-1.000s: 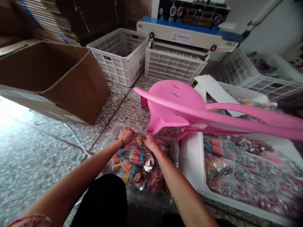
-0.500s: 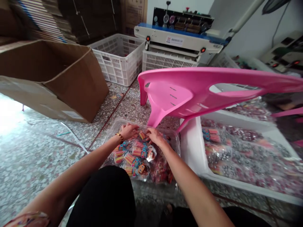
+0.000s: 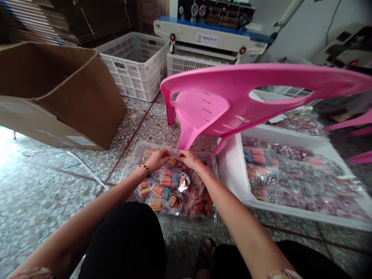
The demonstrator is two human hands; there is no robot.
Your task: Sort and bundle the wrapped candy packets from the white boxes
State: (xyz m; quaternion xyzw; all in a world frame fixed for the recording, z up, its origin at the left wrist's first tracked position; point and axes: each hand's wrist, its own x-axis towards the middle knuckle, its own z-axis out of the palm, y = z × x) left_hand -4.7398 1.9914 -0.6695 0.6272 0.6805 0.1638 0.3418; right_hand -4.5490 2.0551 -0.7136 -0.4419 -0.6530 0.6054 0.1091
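Observation:
A clear plastic bin [image 3: 128,162] stands on the floor in front of my knees, holding several clear plastic packets [image 3: 170,179] with striped pink-and-yellow sticks and cartoon figures. My left hand [image 3: 159,158], with a beaded bracelet at the wrist, is over the bin's far side, its fingertips pinched together. Facing it, my right hand [image 3: 189,159] has its fingers curled in a pinch too. Between the two hands lies a packet with an orange-yellow piece [image 3: 173,161], which they appear to grip by its edges; the fingertips are partly hidden. Reddish packets [image 3: 194,203] fill the bin's right side.
A pink plastic chair [image 3: 232,83] stands just beyond the bin. To the right is a white foam box [image 3: 232,170] full of packets. An open carton [image 3: 84,100] is at left, with a white crate [image 3: 136,73] and a sealing machine [image 3: 209,37] behind.
My hands have drawn slightly closer together at the bin's far side, and their fingers have closed from a looser spread into pinches. The camera view has shifted a little.

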